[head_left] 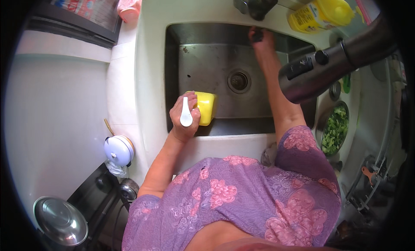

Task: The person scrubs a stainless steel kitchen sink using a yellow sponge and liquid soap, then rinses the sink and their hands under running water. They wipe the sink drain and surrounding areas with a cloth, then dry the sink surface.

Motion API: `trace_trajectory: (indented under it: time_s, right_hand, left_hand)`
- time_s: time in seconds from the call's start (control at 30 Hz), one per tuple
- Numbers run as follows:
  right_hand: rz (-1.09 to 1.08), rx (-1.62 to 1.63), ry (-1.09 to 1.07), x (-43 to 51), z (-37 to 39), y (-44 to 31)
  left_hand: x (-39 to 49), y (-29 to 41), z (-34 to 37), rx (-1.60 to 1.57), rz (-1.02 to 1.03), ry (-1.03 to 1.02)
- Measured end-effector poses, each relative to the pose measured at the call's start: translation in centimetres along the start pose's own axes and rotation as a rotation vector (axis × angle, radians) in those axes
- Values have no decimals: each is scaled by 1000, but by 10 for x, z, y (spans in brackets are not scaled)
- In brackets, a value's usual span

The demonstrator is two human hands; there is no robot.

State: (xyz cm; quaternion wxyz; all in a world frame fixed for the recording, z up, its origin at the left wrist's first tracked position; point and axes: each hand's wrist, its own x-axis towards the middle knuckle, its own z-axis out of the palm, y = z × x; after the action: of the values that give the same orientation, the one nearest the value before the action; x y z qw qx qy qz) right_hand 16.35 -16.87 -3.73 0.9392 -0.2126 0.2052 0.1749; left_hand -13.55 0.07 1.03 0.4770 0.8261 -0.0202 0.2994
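Observation:
My left hand is at the near left corner of the stainless steel sink, its fingers closed on a yellow plastic container. A white soup spoon shows over the same hand, bowl toward me; how it is held is unclear. Across the basin my right hand reaches the far wall, below the base of the black tap. Its fingers curl about a small dark object, too blurred to name. The drain lies between my two arms.
The tap's black spray head juts in above my right forearm. A yellow bottle stands at the far right corner. Chopped greens fill a metal bowl on the right. Leftward are a pink container, a lidded white pot and a steel lid.

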Motion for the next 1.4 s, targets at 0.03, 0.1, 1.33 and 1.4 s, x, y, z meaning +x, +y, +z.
trace_trajectory:
  time_s: [0.03, 0.1, 1.33, 1.4]
  right_hand:
    - [-57, -155, 26, 1, -7, -4]
    - [-288, -476, 199, 8, -10, -1]
    - [-1030, -1526, 767, 9, -77, -109]
    - [-1160, -1256, 889, 25, -84, -125]
  left_hand:
    - [0, 0, 1, -5, 3, -3]
    - [0, 0, 3, -15, 15, -20]
    - [-6, -1, 9, -12, -44, -238]
    - [-6, 0, 8, 13, -59, -264]
